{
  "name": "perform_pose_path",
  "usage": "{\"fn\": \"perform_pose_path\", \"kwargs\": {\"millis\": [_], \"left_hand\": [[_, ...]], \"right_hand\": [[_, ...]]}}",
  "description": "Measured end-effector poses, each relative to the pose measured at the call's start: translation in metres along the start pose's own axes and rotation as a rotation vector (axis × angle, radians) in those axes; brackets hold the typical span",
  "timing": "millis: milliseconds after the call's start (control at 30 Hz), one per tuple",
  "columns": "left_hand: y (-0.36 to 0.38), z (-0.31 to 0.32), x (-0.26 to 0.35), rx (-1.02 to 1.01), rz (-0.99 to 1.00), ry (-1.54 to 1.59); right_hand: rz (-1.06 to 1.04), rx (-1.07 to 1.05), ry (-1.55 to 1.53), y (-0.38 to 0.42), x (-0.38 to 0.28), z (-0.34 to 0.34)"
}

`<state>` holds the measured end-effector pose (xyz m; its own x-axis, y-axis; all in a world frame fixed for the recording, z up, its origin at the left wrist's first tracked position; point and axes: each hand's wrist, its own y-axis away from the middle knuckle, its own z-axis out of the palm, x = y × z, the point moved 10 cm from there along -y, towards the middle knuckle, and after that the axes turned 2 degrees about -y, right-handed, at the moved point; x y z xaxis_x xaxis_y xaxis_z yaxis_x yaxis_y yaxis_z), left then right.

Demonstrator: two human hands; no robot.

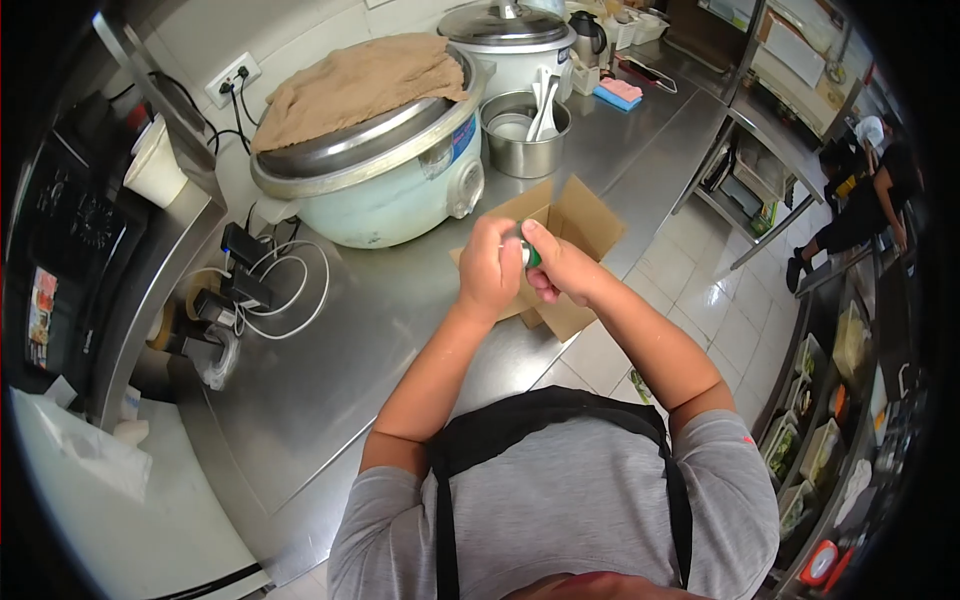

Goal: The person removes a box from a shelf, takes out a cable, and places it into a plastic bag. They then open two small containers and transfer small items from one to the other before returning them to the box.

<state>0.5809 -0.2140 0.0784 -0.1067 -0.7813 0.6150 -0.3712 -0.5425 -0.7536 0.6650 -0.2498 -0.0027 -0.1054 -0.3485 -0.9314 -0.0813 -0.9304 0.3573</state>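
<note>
My left hand (486,268) and my right hand (562,264) come together in front of my chest. Both are closed around a small green and white object (530,256), with something dark at its top. Fingers cover most of it, so I cannot make out its kind. Just behind and below the hands, an open cardboard box (588,218) stands on the steel counter (360,350) near its edge, flaps spread outward. My forearms hide part of the box, and what it contains does not show.
Left of the box is a large rice cooker (380,205) with a brown cloth (355,90) on its lid. Behind stand a steel pot (525,150) with white utensils and a second cooker (510,50). Cables (290,290) lie at left. A person (870,200) stands far right.
</note>
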Motion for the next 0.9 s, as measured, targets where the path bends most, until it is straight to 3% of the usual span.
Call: {"fn": "perform_pose_path", "kwargs": {"millis": [67,133,167,200,233,267,300,400,433,500,633,733,833,900], "left_hand": [[0.005,0.006,0.016,-0.022,0.269,-0.081],[0.009,0.011,-0.019,0.021,-0.019,0.062],[0.013,0.027,-0.045,-0.124,-0.233,0.273],[0.021,0.041,-0.065,-0.231,-0.474,0.451],[0.034,0.055,-0.074,-0.510,-0.784,0.767],[0.043,0.062,-0.069,-0.609,-0.958,0.915],[0.053,0.067,-0.062,-0.697,-1.149,1.034],[0.021,0.049,-0.069,-0.282,-0.758,0.459],[-0.001,0.036,-0.049,-0.172,-0.325,0.217],[-0.002,0.033,-0.030,-0.182,-0.144,0.048],[0.001,0.038,-0.007,-0.267,0.182,-0.165],[0.007,0.052,-0.013,-0.459,0.207,-0.336],[-0.001,0.055,-0.008,-0.388,0.280,-0.202],[-0.002,0.058,-0.032,-0.381,-0.072,0.130]], "right_hand": [[0.167,-0.138,-0.178,0.001,0.018,0.006],[0.006,-0.027,-0.037,-0.003,0.010,-0.009],[-0.073,0.029,0.037,-0.002,0.003,-0.017],[-0.317,0.145,0.354,0.005,-0.022,-0.025],[-0.557,0.255,0.674,0.017,-0.044,-0.024],[-0.797,0.362,0.996,0.033,-0.062,-0.014],[-0.784,0.365,0.945,0.030,-0.061,-0.018],[-0.747,0.379,0.795,0.021,-0.058,-0.031],[-0.522,0.271,0.538,0.006,-0.041,-0.039],[-0.073,0.055,0.025,-0.008,-0.001,-0.033],[0.102,-0.010,-0.094,-0.001,0.016,-0.023],[0.182,-0.018,-0.101,0.001,0.024,-0.026],[0.109,0.046,-0.013,-0.007,0.020,-0.042],[-0.059,0.124,0.102,-0.007,0.000,-0.053]]}}
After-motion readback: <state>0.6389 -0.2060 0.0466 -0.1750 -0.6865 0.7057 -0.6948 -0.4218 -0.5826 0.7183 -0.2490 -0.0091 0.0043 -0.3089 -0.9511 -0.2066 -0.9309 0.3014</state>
